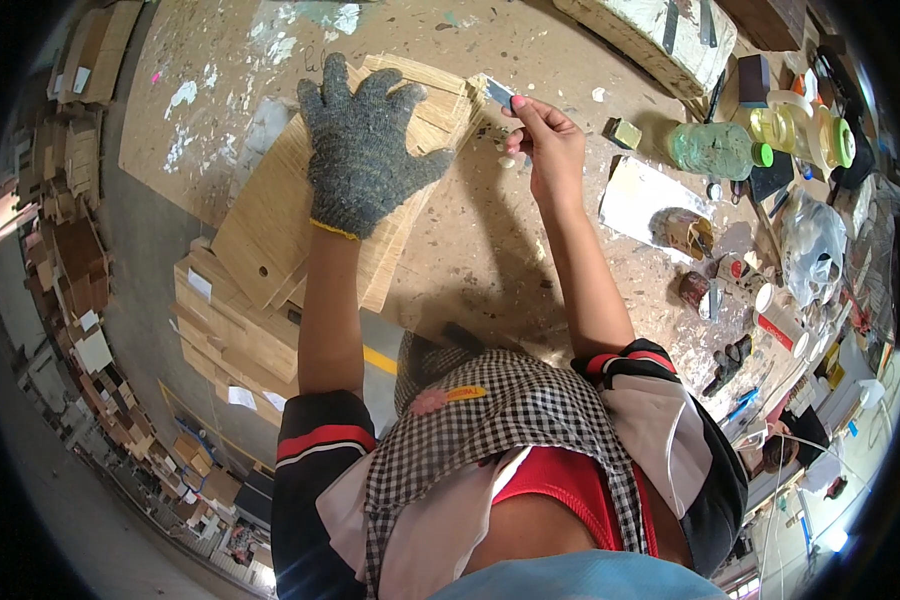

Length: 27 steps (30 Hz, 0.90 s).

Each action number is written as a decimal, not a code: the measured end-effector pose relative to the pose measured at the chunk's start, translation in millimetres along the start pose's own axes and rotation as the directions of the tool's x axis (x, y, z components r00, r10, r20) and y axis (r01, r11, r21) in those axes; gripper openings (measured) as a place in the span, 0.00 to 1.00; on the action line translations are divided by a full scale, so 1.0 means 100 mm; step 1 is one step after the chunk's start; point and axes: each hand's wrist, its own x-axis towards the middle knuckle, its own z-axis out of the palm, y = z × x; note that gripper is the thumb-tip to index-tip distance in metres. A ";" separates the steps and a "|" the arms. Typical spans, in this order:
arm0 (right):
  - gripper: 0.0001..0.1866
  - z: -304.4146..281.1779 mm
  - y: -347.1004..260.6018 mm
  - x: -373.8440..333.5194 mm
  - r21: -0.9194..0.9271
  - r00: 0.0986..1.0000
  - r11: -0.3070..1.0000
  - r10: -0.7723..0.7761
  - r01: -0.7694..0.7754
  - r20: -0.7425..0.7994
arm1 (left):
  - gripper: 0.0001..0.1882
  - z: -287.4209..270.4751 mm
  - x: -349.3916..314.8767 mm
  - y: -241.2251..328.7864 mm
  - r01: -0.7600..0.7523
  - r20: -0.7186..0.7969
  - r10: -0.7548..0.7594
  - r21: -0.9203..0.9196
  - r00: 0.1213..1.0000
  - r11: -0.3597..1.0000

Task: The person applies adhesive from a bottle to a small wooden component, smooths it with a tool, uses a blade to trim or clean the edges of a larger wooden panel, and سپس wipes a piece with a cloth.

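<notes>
My left hand (362, 150), in a dark grey knitted glove with a yellow cuff edge, lies flat with spread fingers on a stack of wood-grain panels (260, 235). Between the thumb and fingers of my bare right hand (552, 145) is a small flat scraper blade (499, 93). Its tip meets the upper right end of the stack, where pale edges show. Under the glove the panels overlap at slightly different angles, and one has a small dark hole near its lower end.
Right of my hand stand a sanding block (623, 133), a green-capped bottle (715, 149) and a white board (642, 200) bearing a stained cup (687, 232). A worn padded block (655, 40) lies at the far edge. More panels (235, 325) are stacked below the table at left.
</notes>
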 end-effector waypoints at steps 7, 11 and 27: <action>0.13 0.04 0.00 -0.04 -0.104 0.997 0.992 -0.075 0.073 -0.012 | 0.36 -0.03 0.00 0.02 0.047 0.077 -0.046 -0.007 0.996 0.999; 0.13 0.06 -0.02 -0.06 -0.110 0.997 0.991 -0.079 0.077 -0.015 | 0.36 -0.02 0.00 0.00 0.021 0.055 -0.021 -0.010 0.998 1.000; 0.12 0.04 -0.01 -0.07 -0.170 0.992 0.977 -0.126 0.126 0.008 | 0.36 -0.01 0.00 0.01 0.021 0.049 -0.020 -0.007 0.999 1.000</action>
